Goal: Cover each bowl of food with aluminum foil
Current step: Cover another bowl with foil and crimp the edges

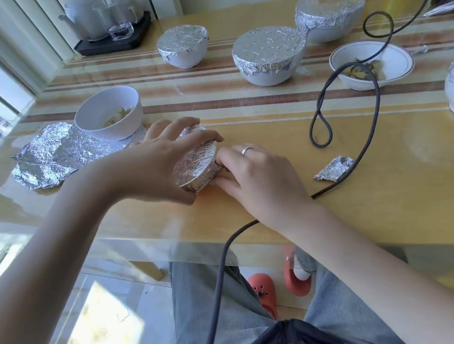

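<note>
Near the table's (368, 211) front edge, the left hand (159, 163) cups the foil-covered bowl (195, 165), tilted, fingers curled over its top. At three o'clock of it, the right hand (254, 174) pinches foil at the rim.

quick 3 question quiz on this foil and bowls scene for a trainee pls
1. True or false: the white bowl resting on the foil sheet is already covered.
2. Which hand wears a ring: A) left hand B) right hand?
3. Fill in: both hands are on the small foil-covered bowl, which is ____ (upright or tilted).

Key: 1 false, its food shows. 2 B. 3 tilted.
</note>
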`<state>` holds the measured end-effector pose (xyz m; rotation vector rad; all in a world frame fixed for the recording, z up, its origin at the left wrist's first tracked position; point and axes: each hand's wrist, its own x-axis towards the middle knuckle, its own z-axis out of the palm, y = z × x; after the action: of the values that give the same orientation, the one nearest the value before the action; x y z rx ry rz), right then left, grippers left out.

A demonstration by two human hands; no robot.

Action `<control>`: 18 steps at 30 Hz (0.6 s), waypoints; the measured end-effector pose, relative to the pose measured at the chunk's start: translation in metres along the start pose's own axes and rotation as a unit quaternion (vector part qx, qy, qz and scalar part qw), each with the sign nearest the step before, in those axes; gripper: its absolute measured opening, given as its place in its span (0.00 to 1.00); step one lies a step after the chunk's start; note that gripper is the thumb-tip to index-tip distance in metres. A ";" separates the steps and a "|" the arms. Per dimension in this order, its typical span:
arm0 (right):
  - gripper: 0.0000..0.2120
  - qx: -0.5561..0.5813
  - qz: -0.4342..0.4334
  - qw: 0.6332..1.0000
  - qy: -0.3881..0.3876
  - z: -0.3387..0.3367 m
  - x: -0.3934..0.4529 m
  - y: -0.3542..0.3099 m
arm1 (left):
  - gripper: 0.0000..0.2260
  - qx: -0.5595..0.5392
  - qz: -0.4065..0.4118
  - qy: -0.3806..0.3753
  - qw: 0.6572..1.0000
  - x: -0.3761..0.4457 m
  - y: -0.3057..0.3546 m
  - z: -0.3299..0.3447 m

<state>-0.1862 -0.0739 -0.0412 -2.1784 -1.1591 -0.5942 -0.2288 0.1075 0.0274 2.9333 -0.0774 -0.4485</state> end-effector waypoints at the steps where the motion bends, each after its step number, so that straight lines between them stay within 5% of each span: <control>1: 0.11 -0.016 -0.019 1.000 0.005 0.000 0.000 0.002 | 0.41 -0.001 0.000 0.001 1.000 0.000 0.000 0.000; 9: 0.09 -0.077 -0.119 0.990 -0.008 -0.002 0.011 0.017 | 0.41 0.005 -0.006 -0.003 1.000 0.000 0.001 0.000; 14: 0.10 0.073 0.048 0.978 -0.188 -0.015 0.033 0.024 | 0.42 0.011 -0.009 -0.008 1.000 0.000 0.002 -0.001; 18: 0.11 0.064 0.074 0.975 -0.201 -0.013 0.042 0.026 | 0.41 0.015 -0.008 -0.014 1.000 0.000 0.001 -0.001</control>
<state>-0.1442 -0.0700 -0.0131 -2.3076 -1.1805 -0.0094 -0.2285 0.1070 0.0284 2.9598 -0.0637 -0.4952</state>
